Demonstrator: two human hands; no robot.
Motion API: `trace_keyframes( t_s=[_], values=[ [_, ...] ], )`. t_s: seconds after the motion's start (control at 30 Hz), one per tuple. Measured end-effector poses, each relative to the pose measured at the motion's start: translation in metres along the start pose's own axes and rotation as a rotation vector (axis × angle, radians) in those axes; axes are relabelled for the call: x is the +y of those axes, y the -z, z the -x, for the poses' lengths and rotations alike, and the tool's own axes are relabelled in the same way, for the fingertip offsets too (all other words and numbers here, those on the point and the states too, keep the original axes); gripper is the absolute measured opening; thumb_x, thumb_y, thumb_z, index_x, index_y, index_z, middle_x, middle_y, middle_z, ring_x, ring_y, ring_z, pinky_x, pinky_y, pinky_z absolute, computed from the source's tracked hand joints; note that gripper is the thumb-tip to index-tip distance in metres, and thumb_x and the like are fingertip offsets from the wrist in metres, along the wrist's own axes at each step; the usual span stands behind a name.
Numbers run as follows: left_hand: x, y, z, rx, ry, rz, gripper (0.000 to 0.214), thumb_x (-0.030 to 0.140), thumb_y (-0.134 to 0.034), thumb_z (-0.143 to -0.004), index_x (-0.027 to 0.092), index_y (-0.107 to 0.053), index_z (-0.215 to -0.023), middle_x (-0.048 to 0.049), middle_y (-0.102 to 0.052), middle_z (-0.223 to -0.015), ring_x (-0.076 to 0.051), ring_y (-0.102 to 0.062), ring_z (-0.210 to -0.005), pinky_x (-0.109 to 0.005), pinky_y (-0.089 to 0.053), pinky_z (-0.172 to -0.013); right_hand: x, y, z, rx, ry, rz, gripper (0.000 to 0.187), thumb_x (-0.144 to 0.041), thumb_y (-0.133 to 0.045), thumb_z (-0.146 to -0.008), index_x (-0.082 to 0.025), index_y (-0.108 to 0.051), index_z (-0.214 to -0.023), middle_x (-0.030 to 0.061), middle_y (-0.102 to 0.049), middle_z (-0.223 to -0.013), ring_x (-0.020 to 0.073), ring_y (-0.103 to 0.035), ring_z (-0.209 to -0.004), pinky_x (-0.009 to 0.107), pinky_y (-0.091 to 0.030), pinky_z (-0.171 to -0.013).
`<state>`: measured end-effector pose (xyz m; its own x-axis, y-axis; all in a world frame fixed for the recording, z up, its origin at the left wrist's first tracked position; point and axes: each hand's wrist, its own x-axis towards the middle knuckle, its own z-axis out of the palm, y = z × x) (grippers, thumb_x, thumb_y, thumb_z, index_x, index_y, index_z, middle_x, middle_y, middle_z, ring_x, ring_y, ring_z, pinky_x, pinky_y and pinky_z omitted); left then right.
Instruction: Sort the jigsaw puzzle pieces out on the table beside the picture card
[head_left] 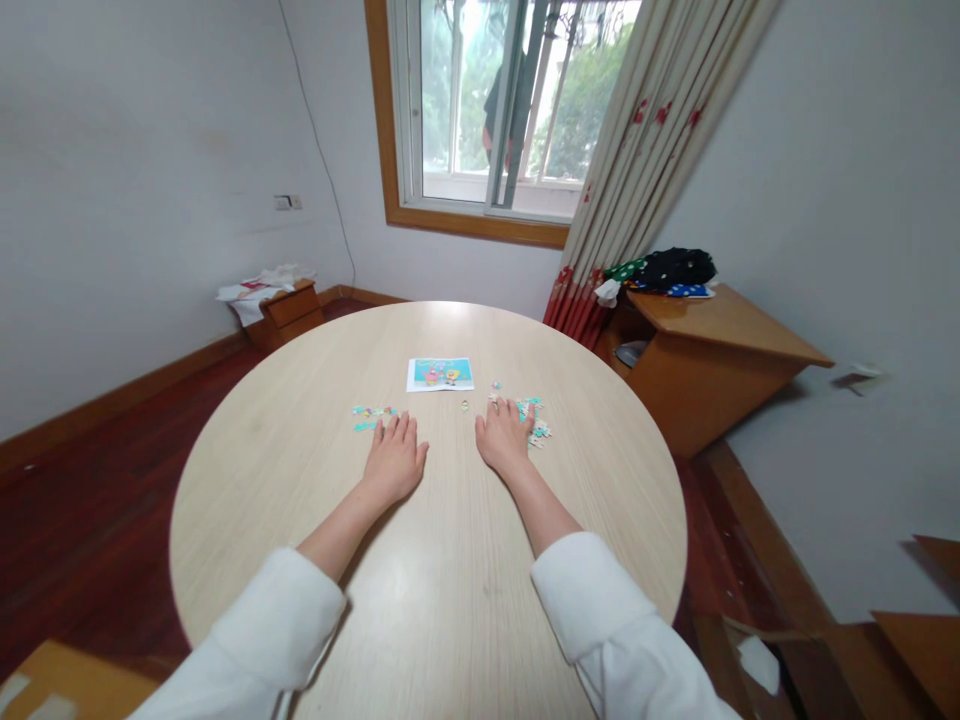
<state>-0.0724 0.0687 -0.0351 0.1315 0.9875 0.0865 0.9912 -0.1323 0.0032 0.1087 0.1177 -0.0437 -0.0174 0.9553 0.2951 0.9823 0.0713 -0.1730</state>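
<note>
My left hand (394, 460) lies palm down on the round table, its fingers stretched forward and slightly apart. Its fingertips reach the near edge of a partly joined strip of jigsaw pieces (364, 426) in turquoise and other colours. My right hand (504, 437) rests palm down at the left side of a loose heap of jigsaw pieces (538, 430), fingers spread over some of them and hiding part of the heap. Beyond both hands lies a picture sheet (442, 374) with cartoon figures on turquoise. Single pieces sit apart: one jigsaw piece (465, 406) between the hands, another farther back.
The round wooden table (450, 600) fills the middle. Beyond it are a window (517, 110) and a curtain (645, 130); a figure shows dimly outside. A wooden cabinet (720, 350) with cloths on top stands right, a small cabinet (292, 312) at the back left.
</note>
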Motion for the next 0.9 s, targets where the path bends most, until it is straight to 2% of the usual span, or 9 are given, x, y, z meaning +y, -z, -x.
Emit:
trace_keyframes(
  t_s=[0.3,0.5,0.67,0.9],
  values=[
    [-0.006,0.005,0.008,-0.065,-0.004,0.021,0.056,0.034,-0.026,-0.096,0.002,-0.034,-0.141,-0.0189,-0.030,-0.150,-0.029,-0.027,-0.140,-0.049,-0.018,-0.114,0.002,-0.001,-0.001,0.020,0.049,-0.016,0.035,-0.021,-0.036,-0.092,-0.011,-0.057,-0.117,0.0168,-0.058,-0.125,0.0257,-0.048,-0.117,0.057,-0.006,-0.109],
    [-0.014,-0.001,0.011,-0.074,-0.003,0.033,0.059,0.035,-0.026,-0.095,0.001,-0.032,-0.143,-0.0193,-0.026,-0.152,-0.031,-0.024,-0.140,-0.050,-0.016,-0.114,0.003,-0.004,-0.002,0.016,0.040,0.002,0.036,-0.021,-0.036,-0.093,-0.010,-0.057,-0.119,0.0182,-0.053,-0.133,0.0272,-0.041,-0.127,0.055,-0.010,-0.109],
    [-0.018,-0.002,0.016,-0.050,-0.028,0.028,0.057,0.034,-0.025,-0.095,0.002,-0.036,-0.141,-0.0213,-0.028,-0.150,-0.031,-0.027,-0.140,-0.052,-0.018,-0.113,0.002,-0.002,-0.002,-0.007,0.053,-0.017,0.035,-0.019,-0.033,-0.094,-0.013,-0.057,-0.119,0.0168,-0.055,-0.132,0.0251,-0.047,-0.122,0.055,-0.007,-0.109],
    [-0.013,0.008,0.020,-0.113,-0.031,0.025,0.058,0.033,-0.026,-0.095,-0.001,-0.032,-0.142,-0.0212,-0.025,-0.151,-0.031,-0.023,-0.141,-0.049,-0.016,-0.115,0.003,0.003,-0.004,0.064,0.062,-0.059,0.034,-0.017,-0.035,-0.092,-0.011,-0.056,-0.118,0.0184,-0.059,-0.126,0.0259,-0.051,-0.116,0.053,-0.009,-0.107]
  ],
)
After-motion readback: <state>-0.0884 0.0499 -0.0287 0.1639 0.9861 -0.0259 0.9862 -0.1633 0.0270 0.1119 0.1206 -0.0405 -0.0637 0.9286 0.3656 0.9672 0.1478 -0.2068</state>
